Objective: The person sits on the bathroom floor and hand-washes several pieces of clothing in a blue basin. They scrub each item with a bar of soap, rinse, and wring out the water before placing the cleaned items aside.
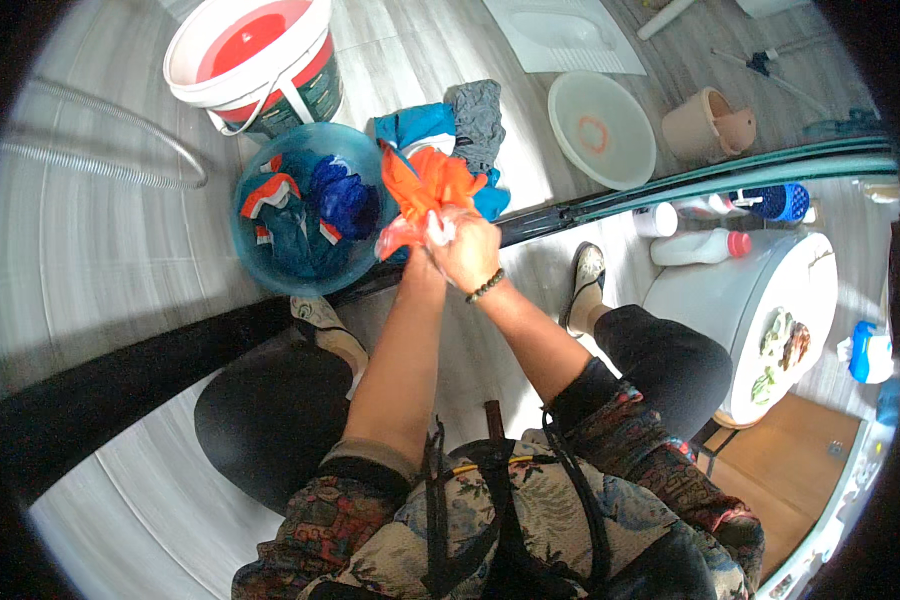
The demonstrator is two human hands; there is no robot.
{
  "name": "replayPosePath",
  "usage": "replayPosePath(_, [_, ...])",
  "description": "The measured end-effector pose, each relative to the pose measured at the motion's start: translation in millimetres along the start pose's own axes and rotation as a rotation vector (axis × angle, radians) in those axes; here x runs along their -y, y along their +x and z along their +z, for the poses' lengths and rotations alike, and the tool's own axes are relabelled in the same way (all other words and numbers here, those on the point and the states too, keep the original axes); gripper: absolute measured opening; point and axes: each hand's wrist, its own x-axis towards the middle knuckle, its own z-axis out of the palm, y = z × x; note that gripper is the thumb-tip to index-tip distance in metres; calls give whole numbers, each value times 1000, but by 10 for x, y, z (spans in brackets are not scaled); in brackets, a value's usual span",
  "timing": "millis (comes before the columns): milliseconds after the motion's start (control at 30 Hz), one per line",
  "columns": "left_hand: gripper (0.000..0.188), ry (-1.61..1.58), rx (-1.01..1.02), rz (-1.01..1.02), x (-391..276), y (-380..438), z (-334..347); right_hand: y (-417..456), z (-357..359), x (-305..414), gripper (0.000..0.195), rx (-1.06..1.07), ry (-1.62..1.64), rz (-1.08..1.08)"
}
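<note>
My right hand [466,250], with a beaded bracelet at its wrist, grips a bunched orange garment [439,184]. Close against it, my left hand [418,238] is mostly hidden by the cloth and the right hand; its fingers cannot be made out. The garment has white and blue parts. Just left of the hands, a translucent blue basin [241,251] holds dark teal clothing [285,232] with orange and white trim, and a deep blue cloth [341,196] in water. Beyond the hands, a blue and white garment [418,126] and a crumpled grey cloth [478,120] lie on the floor.
A large white-rimmed bucket [300,90] with red inside stands behind the basin. Right of the clothes are a pale round basin [606,161] and a pink scoop [701,127]. A dark door track [536,227] crosses the floor. White bottles [694,247] stand by a round-topped white appliance [742,360].
</note>
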Motion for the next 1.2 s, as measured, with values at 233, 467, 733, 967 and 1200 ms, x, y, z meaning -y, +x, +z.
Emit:
replayPosePath(233, [24,-50,-97,51,499,129,2,630,-116,-536,25,-57,31,268])
replayPosePath(467, [14,-214,592,-80,61,374,-489,-1,184,-147,13,-6,139,-80])
replayPosePath(733, [9,172,-113,17,181,-89,599,599,21,-997,18,-67,233,405])
replayPosePath(967, [18,-14,97,73,-151,-88,115,4,-25,-418,23,153,397,467])
replayPosePath(1200, [56,56,-188,51,389,-108,338,225,3,-814,53,155,284,508])
